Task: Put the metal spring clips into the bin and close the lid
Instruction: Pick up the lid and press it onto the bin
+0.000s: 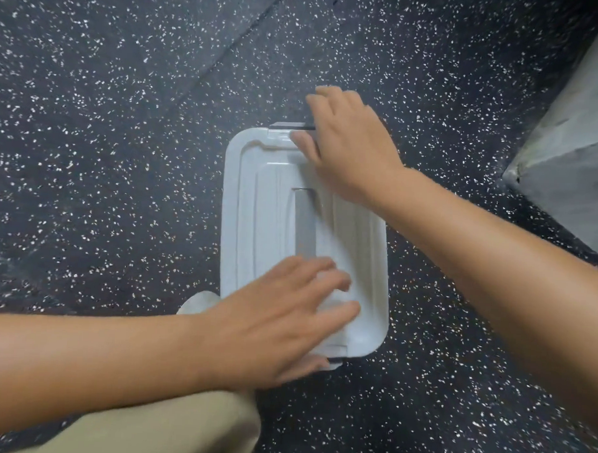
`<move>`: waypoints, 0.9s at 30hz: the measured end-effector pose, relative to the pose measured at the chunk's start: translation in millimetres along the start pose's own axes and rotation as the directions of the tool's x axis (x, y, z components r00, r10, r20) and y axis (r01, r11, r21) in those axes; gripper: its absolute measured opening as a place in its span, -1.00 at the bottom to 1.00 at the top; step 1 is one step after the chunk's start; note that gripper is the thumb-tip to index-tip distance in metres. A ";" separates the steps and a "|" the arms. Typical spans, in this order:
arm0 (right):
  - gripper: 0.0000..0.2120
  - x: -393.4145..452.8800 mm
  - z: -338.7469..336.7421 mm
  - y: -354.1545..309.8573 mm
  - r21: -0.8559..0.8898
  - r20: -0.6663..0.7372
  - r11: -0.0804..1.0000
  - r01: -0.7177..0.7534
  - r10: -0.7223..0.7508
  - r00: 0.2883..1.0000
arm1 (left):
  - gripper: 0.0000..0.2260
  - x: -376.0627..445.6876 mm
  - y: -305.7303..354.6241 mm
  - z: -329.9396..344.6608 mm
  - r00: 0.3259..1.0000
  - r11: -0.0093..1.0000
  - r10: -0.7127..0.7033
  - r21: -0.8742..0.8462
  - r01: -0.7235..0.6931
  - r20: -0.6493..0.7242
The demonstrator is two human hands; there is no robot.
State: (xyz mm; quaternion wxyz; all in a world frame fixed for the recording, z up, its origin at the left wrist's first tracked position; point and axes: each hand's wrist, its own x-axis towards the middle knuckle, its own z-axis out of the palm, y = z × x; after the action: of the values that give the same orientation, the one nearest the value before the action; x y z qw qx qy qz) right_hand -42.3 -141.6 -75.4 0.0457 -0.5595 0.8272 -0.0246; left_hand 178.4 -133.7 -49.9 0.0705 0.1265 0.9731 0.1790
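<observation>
Two bare forearms reach in over a dark floor (105, 149) flecked with white, which fills nearly the whole view. A grey block (574, 176) with a slanted top sits at the floor's right edge, well apart from everything else. Near the middle of the floor stands a white plastic bin, seen from straight above so that only its lid (267, 204) shows; the lid lies flat over the bin and covers it fully. A long grey recessed handle (304, 223) runs down the lid's middle. A knee in tan trousers (179, 430) rises at the bottom edge of the view, just below the left forearm.

The left hand (279, 324) lies on the near end of the lid, fingers spread and flat, gripping nothing; its thumb hooks under the near rim beside a small latch (334, 359). The right hand (349, 146) is at the far end, fingers curled down over a dark latch (291, 126) at the far rim, thumb pressed onto the lid's top. The spring clips cannot be seen; the covered bin hides whatever is inside.
</observation>
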 end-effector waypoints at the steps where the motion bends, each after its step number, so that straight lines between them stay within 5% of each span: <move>1: -0.50 5.9 2.8 1.2 -0.009 0.018 1.000 0.021 -0.021 1.000 | -0.40 0.8 2.8 8.3 0.997 0.997 0.068 0.022 -0.069 0.049; 4: -0.42 18.5 9.9 4.0 0.017 0.052 0.999 0.045 -0.045 0.998 | -0.15 7.9 7.1 24.7 0.972 0.978 0.184 0.076 -0.197 0.147; 10: -0.38 24.9 29.4 6.8 0.045 0.089 0.999 -0.024 0.020 0.996 | -0.28 11.3 10.7 39.6 0.982 0.986 0.153 0.053 -0.160 0.114; 21: -0.42 13.2 32.1 3.7 0.110 -0.237 0.993 -0.034 0.060 0.970 | -0.14 18.1 3.2 35.0 0.969 0.983 0.179 -0.066 -0.170 0.172; 27: -0.39 8.5 34.7 3.9 0.059 -0.494 0.998 0.006 0.024 0.869 | -0.19 16.7 -0.2 33.3 0.961 0.981 0.183 -0.101 -0.165 0.208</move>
State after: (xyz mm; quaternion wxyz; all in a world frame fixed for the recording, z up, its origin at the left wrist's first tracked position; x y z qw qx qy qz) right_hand -45.4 -147.6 -110.6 -0.1511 -0.5292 0.8127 -0.1911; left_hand 168.5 -118.4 -82.3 0.1651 0.2274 0.9365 0.2099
